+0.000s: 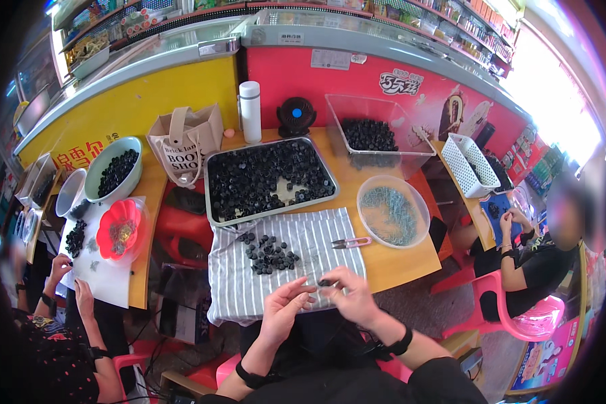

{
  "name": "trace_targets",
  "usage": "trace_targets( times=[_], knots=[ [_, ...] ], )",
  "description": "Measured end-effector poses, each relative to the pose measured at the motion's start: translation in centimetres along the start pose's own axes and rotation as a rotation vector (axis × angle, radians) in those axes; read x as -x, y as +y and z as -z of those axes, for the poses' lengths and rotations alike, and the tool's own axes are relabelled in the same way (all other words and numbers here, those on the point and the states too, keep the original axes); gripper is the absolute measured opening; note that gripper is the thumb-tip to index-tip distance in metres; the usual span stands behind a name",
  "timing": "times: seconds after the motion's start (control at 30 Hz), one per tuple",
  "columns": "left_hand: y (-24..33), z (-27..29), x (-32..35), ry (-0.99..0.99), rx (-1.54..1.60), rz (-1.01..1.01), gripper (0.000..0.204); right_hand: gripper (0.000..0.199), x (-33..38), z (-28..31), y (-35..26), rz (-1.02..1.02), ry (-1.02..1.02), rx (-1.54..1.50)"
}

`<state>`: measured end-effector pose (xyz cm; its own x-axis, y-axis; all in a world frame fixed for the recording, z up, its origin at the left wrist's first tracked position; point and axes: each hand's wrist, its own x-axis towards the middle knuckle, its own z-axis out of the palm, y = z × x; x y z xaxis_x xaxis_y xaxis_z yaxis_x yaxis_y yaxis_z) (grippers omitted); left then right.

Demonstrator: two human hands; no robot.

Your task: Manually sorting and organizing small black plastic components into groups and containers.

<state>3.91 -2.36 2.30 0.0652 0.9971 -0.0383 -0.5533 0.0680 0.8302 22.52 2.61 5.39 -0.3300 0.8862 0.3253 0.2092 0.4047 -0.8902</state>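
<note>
A: Currently we've got both hands together at the near counter (397, 259) edge. Left hand (284, 311) and right hand (349, 295) fingers pinch one small black part (324, 283).

B: Confirmed. It sits above the striped cloth (310, 236), just below our loose pile of black parts (271, 253).

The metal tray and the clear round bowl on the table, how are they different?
The metal tray is rectangular and opaque, while the clear round bowl is circular and see-through. The tray is heaped with small black parts; the bowl holds thin grey bits, too small to identify. The tray lies behind the striped cloth; the bowl sits to its right. Both rest on the wooden table.
</note>
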Motion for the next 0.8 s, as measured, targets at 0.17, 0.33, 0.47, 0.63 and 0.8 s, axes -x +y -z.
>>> trace_targets(
  times=[0.17, 0.33, 0.47, 0.63, 0.8],
  knots=[
    [1.3, 2.7, 0.6, 0.270, -0.346, -0.240, 0.015, 0.017, -14.8, 9.8, -4.2, 0.151, 0.376, 0.105],
    [3.3, 3.6, 0.7, 0.324, -0.842, -0.345, 0.017, 0.035, -21.3, 13.2, -3.5, -0.031, 0.446, -0.093],
    [2.3, 4.0, 0.4, 0.259, -1.204, -0.438, 0.028, 0.013, -12.3, 4.5, 1.2, -0.124, -0.007, -0.057],
    [2.3, 3.0, 0.2, 0.192, -1.446, -0.416, 0.026, 0.012, -7.7, -1.8, 2.7, -0.071, -0.203, 0.185],
    [1.7, 3.2, -0.7, 0.184, -1.415, -0.460, 0.020, 0.016, -9.1, -2.6, 3.5, 0.066, -0.286, 0.438]
  ],
)
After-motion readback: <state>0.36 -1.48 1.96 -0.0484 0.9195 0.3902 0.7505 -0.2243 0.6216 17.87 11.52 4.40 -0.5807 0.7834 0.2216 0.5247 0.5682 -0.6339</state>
